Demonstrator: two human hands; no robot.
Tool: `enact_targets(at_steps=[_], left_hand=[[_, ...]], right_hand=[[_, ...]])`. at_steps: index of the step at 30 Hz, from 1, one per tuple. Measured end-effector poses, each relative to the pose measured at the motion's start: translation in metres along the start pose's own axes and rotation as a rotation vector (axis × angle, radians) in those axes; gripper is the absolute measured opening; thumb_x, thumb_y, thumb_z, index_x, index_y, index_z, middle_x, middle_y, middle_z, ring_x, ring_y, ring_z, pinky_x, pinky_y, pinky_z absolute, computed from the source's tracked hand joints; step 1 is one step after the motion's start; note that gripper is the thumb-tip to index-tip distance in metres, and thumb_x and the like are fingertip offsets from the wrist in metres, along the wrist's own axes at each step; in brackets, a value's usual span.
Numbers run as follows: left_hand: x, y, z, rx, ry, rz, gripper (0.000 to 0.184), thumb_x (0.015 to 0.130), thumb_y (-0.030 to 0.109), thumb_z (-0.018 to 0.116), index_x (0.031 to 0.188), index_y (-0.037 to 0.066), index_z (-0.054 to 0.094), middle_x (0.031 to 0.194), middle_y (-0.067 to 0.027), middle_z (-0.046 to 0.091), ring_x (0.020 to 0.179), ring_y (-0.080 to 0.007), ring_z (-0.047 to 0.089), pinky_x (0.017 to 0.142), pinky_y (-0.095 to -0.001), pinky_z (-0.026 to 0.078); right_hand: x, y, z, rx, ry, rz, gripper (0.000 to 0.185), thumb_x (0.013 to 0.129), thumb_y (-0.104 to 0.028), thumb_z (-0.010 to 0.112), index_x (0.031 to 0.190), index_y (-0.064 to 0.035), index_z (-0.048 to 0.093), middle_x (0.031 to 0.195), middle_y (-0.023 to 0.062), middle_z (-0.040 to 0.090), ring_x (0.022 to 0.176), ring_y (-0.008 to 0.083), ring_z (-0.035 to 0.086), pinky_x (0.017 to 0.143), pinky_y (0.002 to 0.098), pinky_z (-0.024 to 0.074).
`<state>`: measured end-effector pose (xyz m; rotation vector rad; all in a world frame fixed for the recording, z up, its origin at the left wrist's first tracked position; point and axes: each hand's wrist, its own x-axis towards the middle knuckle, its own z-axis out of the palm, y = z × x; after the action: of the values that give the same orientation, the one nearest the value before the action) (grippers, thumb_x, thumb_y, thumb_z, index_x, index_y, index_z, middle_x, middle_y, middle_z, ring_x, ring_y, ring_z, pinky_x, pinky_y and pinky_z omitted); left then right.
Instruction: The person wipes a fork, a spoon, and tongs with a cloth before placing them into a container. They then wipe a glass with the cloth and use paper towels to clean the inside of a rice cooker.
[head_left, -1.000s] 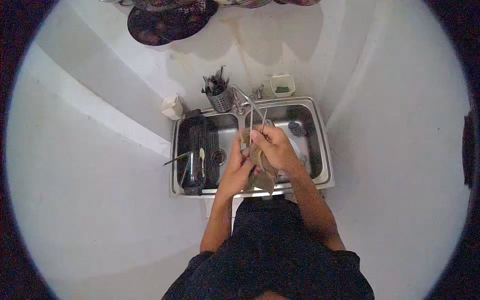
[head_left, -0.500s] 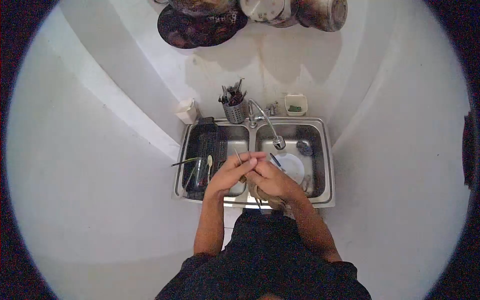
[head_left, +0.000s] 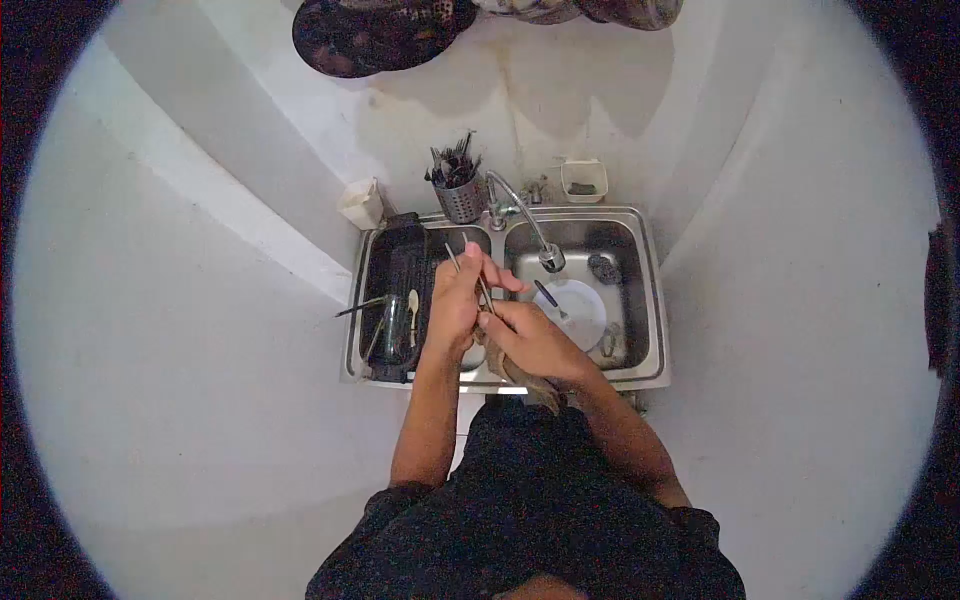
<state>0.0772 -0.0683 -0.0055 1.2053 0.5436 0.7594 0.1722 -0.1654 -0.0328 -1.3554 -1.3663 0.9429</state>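
The step in hand is two-handed handling of slender silver metal utensils (head_left: 485, 293) with a brown cloth (head_left: 520, 378), above the near edge of a double-basin stainless steel sink (head_left: 656, 325). The left hand (head_left: 456, 300) is partly closed, gripping the utensils, tips projecting toward the far side. The right hand (head_left: 538, 345) is curled closed on the cloth at their near ends. The next move appears to call for firm finger pressure and aligned shafts.
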Motion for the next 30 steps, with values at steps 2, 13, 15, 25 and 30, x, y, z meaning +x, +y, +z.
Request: enact_targets(at_steps=[2, 13, 15, 25, 30], left_hand=[[0.008, -0.004, -0.01, 0.007, -0.032, 0.064, 0.05, 0.103, 0.043, 0.041, 0.07, 0.007, 0.049, 0.072, -0.016, 0.065, 0.071, -0.0261, 0.068, 0.067, -0.0371, 0.055], [0.026, 0.003, -0.056, -0.623, 0.05, 0.044, 0.044, 0.102, 0.046, 0.043, 0.074, 0.013, 0.044, 0.056, 0.0048, 0.03, 0.042, -0.0073, 0.026, 0.038, -0.0223, 0.026], [0.02, -0.007, -0.05, -0.567, 0.055, -0.012, 0.04, 0.1, 0.045, 0.048, 0.078, 0.012, 0.049, 0.056, 0.0055, 0.03, 0.043, -0.0058, 0.026, 0.037, -0.021, 0.022], [-0.02, -0.042, 0.052, -0.063, 0.007, -0.145, 0.032, 0.102, 0.034, 0.051, 0.102, 0.004, 0.061, 0.082, 0.003, 0.057, 0.072, -0.0048, 0.051, 0.061, -0.021, 0.042], [-0.017, -0.063, 0.036, 0.021, -0.051, -0.102, 0.024, 0.102, 0.025, 0.051, 0.102, 0.004, 0.06, 0.085, 0.001, 0.06, 0.075, -0.0056, 0.054, 0.065, -0.022, 0.045]], right_hand=[[-0.002, -0.005, 0.001, -0.074, 0.014, 0.001, 0.029, 0.097, -0.024, 0.052, 0.091, 0.0043, 0.06, 0.073, 0.02, 0.063, 0.07, 0.0341, 0.064, 0.071, 0.0443, 0.0495], [-0.026, 0.015, -0.015, 0.004, 0.092, 0.056, 0.026, 0.095, -0.025, 0.057, 0.098, 0.0, 0.064, 0.082, 0.0154, 0.066, 0.079, 0.0241, 0.064, 0.073, 0.0379, 0.0491], [-0.029, 0.012, -0.021, 0.134, 0.292, 0.048, 0.028, 0.096, -0.026, 0.057, 0.103, -0.0008, 0.066, 0.086, 0.0119, 0.067, 0.079, 0.0205, 0.063, 0.076, 0.0358, 0.0489], [-0.006, 0.027, -0.021, -0.144, 0.822, -0.204, 0.034, 0.101, -0.027, 0.047, 0.113, 0.0025, 0.058, 0.102, 0.0148, 0.052, 0.094, 0.0256, 0.053, 0.087, 0.0366, 0.0419], [-0.009, 0.032, -0.021, -0.229, 0.744, -0.167, 0.042, 0.099, -0.035, 0.049, 0.118, 0.0017, 0.055, 0.11, 0.0221, 0.049, 0.102, 0.0358, 0.054, 0.09, 0.0438, 0.0416]])
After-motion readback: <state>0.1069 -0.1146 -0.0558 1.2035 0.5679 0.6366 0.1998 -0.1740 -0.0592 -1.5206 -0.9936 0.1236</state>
